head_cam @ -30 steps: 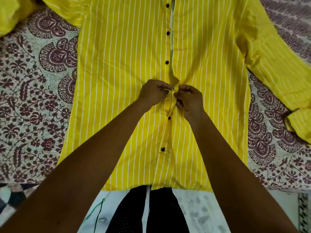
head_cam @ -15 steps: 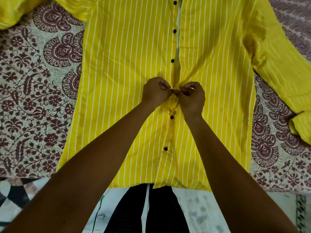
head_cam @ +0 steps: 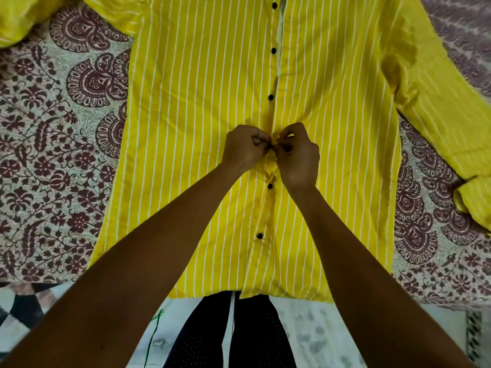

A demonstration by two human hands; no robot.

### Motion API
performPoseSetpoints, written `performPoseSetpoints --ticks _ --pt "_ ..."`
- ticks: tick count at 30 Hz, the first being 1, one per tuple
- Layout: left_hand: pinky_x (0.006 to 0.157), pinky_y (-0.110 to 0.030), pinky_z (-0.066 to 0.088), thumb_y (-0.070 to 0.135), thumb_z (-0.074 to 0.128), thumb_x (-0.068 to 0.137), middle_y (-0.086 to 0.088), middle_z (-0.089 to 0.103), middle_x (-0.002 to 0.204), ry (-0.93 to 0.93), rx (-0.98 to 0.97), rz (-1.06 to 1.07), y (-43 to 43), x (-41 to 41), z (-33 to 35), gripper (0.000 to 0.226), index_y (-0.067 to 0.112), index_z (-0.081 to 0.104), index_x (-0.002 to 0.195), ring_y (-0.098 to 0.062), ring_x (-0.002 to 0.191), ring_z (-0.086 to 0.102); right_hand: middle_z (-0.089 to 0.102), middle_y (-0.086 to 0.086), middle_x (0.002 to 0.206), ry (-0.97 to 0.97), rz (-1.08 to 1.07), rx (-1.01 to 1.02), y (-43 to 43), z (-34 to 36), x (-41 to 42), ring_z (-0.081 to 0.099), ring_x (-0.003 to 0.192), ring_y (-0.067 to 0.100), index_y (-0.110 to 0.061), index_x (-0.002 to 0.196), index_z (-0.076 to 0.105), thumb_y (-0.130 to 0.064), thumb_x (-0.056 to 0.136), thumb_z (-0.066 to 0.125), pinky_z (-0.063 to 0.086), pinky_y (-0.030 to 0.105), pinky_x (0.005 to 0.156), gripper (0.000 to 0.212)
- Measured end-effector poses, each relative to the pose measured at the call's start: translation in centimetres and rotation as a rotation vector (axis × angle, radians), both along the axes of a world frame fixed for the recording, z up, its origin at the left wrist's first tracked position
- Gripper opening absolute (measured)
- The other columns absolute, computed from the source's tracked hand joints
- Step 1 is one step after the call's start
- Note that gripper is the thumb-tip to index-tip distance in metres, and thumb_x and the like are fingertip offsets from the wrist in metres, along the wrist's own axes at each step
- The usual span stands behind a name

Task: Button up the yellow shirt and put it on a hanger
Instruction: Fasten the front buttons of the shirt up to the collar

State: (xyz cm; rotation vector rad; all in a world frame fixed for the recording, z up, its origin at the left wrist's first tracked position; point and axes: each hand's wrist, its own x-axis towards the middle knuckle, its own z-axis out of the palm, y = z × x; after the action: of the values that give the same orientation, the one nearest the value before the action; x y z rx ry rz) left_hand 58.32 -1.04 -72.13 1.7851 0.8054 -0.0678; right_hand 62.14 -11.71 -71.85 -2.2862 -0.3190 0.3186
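Both hands, left and right, are pinched on the placket mid-shirt, which lies flat on the bedspread; two buttons toward six o'clock look fastened, three toward twelve look open, no hanger in sight.

The shirt lies flat on the bedcover, with its hem near the person and its collar end far away. Its sleeves spread out to the left and right. The left hand and the right hand meet at the middle of the placket. Two buttons lie between the hands and the hem, three lie beyond the hands.
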Motion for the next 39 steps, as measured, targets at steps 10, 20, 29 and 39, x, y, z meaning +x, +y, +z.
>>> performPoseSetpoints --ticks 10,20,29,39 --pt "0.082 -0.037 0.055 -0.002 0.059 0.083 -0.022 0.07 0.093 -0.002 -0.031 -0.004 0.0 0.2 -0.4 0.019 -0.001 0.068 0.099 -0.031 0.089 0.068 0.065 -0.002 0.076 0.441 -0.326 0.365 -0.4 -0.5 0.3 0.062 0.072 0.018 -0.026 0.08 0.045 0.005 0.072 0.072 0.049 0.039 0.072 0.042" --pt "0.08 -0.041 0.056 -0.003 0.061 0.081 -0.024 0.069 0.088 0.0 -0.064 0.056 -0.1 0.1 -0.8 0.016 -0.002 0.068 0.096 -0.029 0.076 0.067 0.063 -0.005 0.077 0.237 -0.187 0.248 -0.2 -0.4 0.2 0.058 0.062 -0.013 -0.017 0.085 0.045 0.002 0.077 0.069 0.041 0.004 0.059 0.031" --pt "0.079 -0.041 0.056 -0.003 0.065 0.079 -0.021 0.068 0.084 -0.004 -0.066 0.07 0.0 0.1 -1.3 0.017 -0.002 0.067 0.096 -0.028 0.077 0.067 0.063 0.0 0.079 0.144 -0.084 0.144 0.0 -0.3 0.4 0.06 0.069 0.008 -0.015 0.09 0.047 0.003 0.079 0.062 0.04 0.008 0.059 0.026" --pt "0.079 -0.044 0.056 -0.004 0.067 0.075 -0.004 0.066 0.063 0.021 -0.078 0.1 -0.1 0.3 -1.1 0.018 -0.002 0.068 0.093 -0.027 0.074 0.066 0.065 0.002 0.078 0.126 -0.082 0.167 -0.2 -0.5 0.2 0.062 0.07 0.011 -0.016 0.088 0.046 0.003 0.078 0.062 0.041 0.012 0.06 0.028"
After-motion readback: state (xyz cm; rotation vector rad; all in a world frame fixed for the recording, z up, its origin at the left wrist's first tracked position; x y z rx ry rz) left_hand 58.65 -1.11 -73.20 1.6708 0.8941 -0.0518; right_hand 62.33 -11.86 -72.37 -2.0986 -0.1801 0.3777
